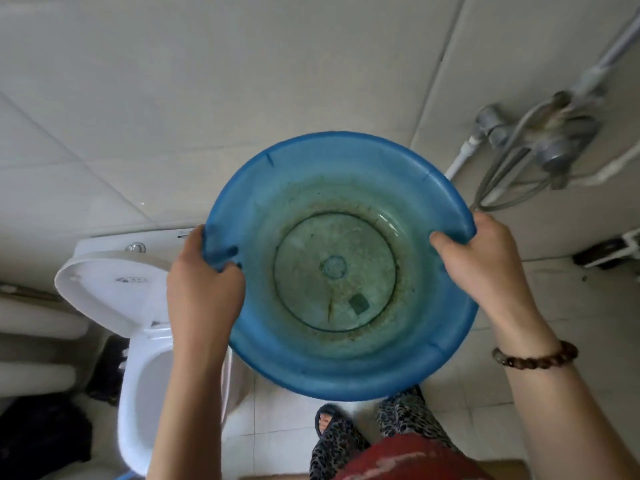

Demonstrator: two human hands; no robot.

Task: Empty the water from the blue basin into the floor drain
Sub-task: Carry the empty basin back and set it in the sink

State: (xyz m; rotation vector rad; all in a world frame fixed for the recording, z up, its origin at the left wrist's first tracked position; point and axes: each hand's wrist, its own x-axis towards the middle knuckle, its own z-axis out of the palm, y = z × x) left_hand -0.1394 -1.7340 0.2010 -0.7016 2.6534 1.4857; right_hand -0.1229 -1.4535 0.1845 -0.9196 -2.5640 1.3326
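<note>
Blue plastic basin [341, 265] held up at centre, tipped so its stained inside faces the camera. Left hand [204, 282] clamped on the rim at 9 o'clock, right hand [485, 265] clamped at 3 o'clock, thumbs inside. Probably light now, thin-walled and flexing, likely wet and slippery; opposite rim edges look the surest hold. Toilet [138, 341] close at 8 o'clock, wall pipes [540, 140] at 2 o'clock; open floor below. Floor drain not visible.
</note>
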